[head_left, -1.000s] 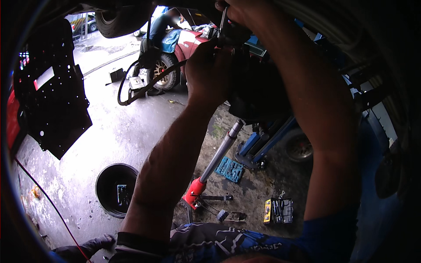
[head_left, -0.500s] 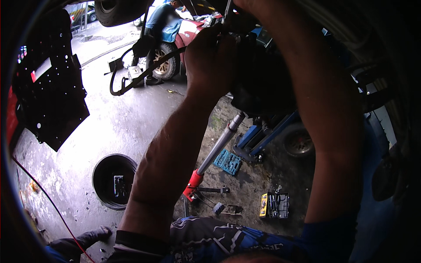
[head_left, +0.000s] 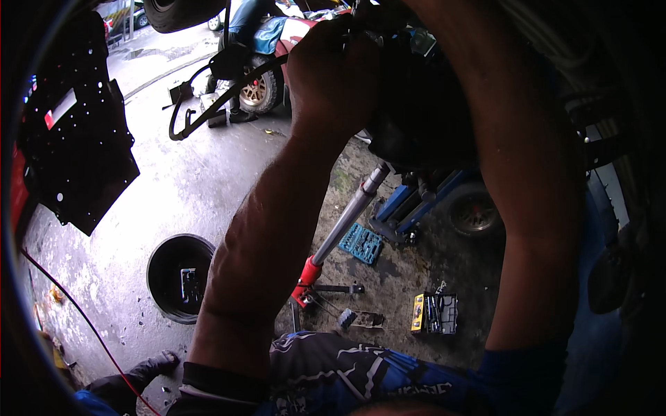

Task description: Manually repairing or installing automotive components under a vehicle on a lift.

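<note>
A stained workshop floor (head_left: 201, 180) spreads below; above it a bulky black assembly (head_left: 424, 118), detail lost in shadow, sits at four o'clock from the nearer, curled left hand (head_left: 331, 87), its grip unclear. The right hand is out of view past one o'clock. A slim dark hose (head_left: 262, 71) slants from the left hand toward eight.

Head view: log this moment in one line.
left hand: raised beside dark part | right hand: out of view | below: jack, blue toolset
</note>
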Demonstrator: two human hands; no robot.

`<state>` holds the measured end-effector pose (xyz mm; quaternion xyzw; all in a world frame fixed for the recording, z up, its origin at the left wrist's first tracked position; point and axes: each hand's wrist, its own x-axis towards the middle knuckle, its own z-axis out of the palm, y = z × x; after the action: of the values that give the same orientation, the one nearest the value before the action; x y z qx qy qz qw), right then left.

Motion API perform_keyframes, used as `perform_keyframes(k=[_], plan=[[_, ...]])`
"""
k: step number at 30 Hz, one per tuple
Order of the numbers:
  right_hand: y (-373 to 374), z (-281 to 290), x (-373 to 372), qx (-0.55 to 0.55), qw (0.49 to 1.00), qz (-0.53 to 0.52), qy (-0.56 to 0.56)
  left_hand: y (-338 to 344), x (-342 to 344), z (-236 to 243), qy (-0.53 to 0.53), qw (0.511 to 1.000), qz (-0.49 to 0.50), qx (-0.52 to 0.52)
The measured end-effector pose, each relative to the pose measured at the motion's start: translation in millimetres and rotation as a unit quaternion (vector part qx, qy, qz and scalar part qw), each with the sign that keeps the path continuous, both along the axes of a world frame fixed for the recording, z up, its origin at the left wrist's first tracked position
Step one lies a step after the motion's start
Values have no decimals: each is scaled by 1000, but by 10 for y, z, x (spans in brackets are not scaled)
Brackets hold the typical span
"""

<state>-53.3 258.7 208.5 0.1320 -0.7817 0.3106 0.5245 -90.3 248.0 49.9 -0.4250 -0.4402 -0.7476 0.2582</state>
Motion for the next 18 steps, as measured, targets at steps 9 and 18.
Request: perform_keyframes(k=[9,18], plan=[[39,-80,-38,63,996,-34,54,72,-95,-60,47,997,65,-13],[-208,-2,84,66,978,-196,7,175,-104,-5,60,992,110,25]])
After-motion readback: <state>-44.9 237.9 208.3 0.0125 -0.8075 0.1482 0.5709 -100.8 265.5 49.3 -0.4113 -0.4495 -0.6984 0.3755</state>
